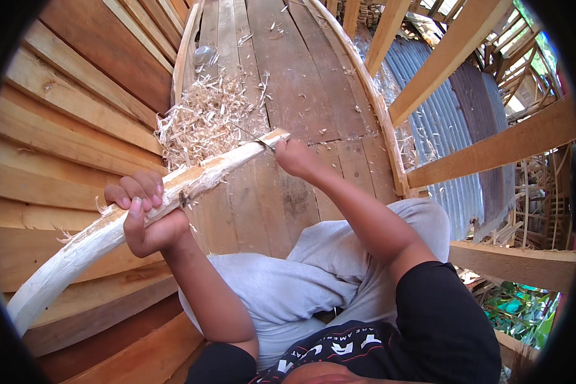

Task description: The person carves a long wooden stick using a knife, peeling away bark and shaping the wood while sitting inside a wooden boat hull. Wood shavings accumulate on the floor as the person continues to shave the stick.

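Pole point(217, 168): pale, stripped wood, held diag. in front of person, from lower L. up to R.; far end approx. mid-view, above floor level. Surface rough, white w/ tan strip along upper face; dark knot point(184, 197) approx. midway, just beyond L. hand. Loose fibres stick out nr. lower part.

Knife point(251, 135): thin blade laid across pole just short of far end; depth of cut, if any, cannot be told. Handle mostly hidden in R. fist.

L. hand point(148, 216): wrapped round pole, fingers over far side, thumb on near side, grip firm. R. hand point(294, 158): closed in a fist about knife handle, beside pole end; exact finger posn. not visible.

Shavings point(205, 118): curly heap beyond pole, against L. side; scattered bits elsewhere on plank floor point(307, 89). Clear container point(204, 56) on floor past heap.

Perimeter: plank wall point(70, 131) on L.; timber railing point(457, 54) on R., w/ corrugated sheets point(438, 125) outside and greenery point(521, 313) lower R.

Person: seated, grey trousers point(269, 281), dark printed shirt point(441, 313).
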`<state>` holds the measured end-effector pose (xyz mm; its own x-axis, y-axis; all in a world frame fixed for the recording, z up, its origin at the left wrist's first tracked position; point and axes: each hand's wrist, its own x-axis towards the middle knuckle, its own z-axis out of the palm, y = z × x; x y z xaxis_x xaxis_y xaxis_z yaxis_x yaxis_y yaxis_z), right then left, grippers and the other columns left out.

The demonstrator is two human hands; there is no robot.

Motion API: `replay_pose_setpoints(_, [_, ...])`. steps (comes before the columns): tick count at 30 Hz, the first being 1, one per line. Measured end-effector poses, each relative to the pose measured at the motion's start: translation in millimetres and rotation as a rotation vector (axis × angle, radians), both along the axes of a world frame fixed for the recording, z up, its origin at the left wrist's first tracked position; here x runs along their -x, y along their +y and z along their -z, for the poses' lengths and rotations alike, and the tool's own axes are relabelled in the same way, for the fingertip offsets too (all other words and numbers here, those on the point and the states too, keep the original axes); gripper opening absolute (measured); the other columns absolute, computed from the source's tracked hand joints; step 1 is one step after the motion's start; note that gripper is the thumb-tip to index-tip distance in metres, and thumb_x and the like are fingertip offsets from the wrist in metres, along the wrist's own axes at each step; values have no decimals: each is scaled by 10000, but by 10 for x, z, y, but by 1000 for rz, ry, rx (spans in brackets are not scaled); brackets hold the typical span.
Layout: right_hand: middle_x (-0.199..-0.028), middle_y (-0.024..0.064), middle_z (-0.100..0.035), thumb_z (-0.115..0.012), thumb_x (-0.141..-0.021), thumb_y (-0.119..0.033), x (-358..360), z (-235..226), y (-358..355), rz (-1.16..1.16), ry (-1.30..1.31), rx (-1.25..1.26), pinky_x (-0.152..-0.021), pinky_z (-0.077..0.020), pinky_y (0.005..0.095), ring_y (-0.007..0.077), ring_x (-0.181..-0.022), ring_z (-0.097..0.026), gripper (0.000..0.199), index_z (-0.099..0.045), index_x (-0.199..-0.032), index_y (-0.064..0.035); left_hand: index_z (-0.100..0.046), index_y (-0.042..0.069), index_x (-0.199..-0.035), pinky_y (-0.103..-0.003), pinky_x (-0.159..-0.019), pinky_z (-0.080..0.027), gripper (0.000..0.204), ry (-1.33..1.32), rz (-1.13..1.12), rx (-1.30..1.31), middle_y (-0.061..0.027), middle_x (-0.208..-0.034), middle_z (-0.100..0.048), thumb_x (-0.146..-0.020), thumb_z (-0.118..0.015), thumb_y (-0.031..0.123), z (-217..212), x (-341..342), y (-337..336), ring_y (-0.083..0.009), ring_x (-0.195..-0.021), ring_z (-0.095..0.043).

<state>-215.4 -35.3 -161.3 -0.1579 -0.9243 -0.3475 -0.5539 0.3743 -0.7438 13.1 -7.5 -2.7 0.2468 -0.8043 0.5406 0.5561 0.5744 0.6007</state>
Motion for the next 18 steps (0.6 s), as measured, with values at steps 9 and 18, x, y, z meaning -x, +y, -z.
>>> replay_pose_setpoints(9, [-957, 309, -639, -330, -928, -319, 5, -75, 57, 22, 117, 45, -873, -451, 525, 450, -944, -612, 508, -661, -889, 64, -375, 138, -773, -260, -601, -312, 182, 24, -35, -37, 15, -621, -345, -671, -518, 91, 49, -4, -12, -107, -566, -328])
replay_pose_setpoints(18, [-946, 289, -647, -324, -934, -300, -55, -195, 116, 33, 116, 54, -850, -473, 524, 469, -915, -615, 488, -660, -904, 53, -378, 145, -768, -257, -599, -315, 180, -2, -6, -10, 18, -620, -350, -678, -530, 106, 37, 19, -3, -101, -565, -335])
